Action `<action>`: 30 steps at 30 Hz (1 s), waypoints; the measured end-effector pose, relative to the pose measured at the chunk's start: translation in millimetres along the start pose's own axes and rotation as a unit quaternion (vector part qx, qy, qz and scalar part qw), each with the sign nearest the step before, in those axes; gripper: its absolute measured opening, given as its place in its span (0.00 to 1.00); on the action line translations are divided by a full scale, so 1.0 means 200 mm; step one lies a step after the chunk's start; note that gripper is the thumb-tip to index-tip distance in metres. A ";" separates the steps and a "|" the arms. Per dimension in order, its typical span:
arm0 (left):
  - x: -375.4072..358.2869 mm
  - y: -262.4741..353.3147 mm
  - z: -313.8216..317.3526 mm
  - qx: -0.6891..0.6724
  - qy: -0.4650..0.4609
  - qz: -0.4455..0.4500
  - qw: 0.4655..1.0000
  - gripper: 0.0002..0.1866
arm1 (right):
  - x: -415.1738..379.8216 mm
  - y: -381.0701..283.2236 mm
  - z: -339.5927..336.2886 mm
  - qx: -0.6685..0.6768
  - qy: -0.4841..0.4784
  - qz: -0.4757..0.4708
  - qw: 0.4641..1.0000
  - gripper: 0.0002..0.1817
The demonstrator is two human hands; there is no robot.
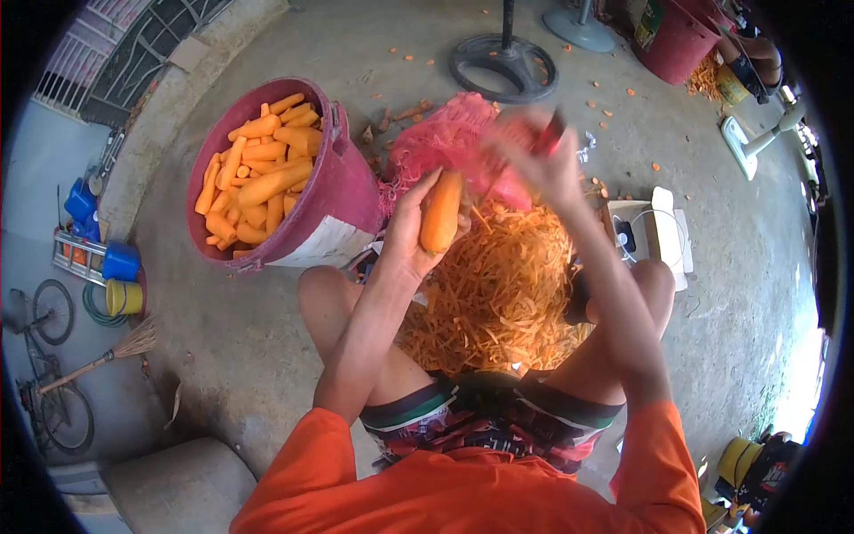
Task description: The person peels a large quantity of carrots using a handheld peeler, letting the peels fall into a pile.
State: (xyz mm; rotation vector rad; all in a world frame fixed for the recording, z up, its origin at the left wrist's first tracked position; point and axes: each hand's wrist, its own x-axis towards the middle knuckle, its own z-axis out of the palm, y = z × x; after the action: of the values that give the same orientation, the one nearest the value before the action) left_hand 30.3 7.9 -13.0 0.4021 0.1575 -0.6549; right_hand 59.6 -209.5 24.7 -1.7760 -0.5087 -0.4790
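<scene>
My left hand point(411, 233) is wrapped round an orange carrot point(441, 214), held upright with its smooth, peeled-looking side facing me. Just to its right and a little higher, my right hand point(553, 169) is closed on a red tool point(550, 135), blurred by motion, so its exact shape is unclear. The tool is apart from the carrot. Beneath both hands lies a large heap of orange peelings point(503, 285) between my legs. A pink mesh bag point(445, 133) rests behind the heap.
A pink tub point(356, 191) full of carrots stands at the left. Right of my knee is an open white box point(663, 231) with a cable. A black round stand base point(503, 69) is ahead. Another person's legs and a red bucket point(678, 40) are at the upper right.
</scene>
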 end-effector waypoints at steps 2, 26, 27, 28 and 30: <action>-0.01 0.01 -0.01 0.042 0.016 0.016 0.999 0.12 | -0.05 -0.20 0.06 -0.087 -0.114 -0.204 0.968 0.12; -0.03 -0.05 0.00 0.024 0.017 0.010 1.000 0.15 | -0.03 0.04 0.01 -0.001 0.037 -0.002 0.999 0.12; -0.03 -0.05 0.02 0.081 0.051 0.062 0.993 0.14 | -0.07 -0.01 0.04 0.037 -0.002 0.012 0.999 0.12; -0.04 -0.04 0.04 0.102 0.055 0.060 0.991 0.13 | -0.08 -0.16 0.03 -0.058 -0.117 -0.146 0.981 0.12; 0.01 0.00 -0.05 0.087 -0.006 0.026 0.996 0.13 | -0.08 -0.07 0.07 -0.055 -0.074 -0.151 0.984 0.12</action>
State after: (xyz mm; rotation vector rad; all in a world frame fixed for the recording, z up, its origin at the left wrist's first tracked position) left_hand 31.0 10.5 -22.3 0.5672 0.0780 -0.6223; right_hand 39.7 -195.0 22.7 -1.8566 -0.8787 -0.5956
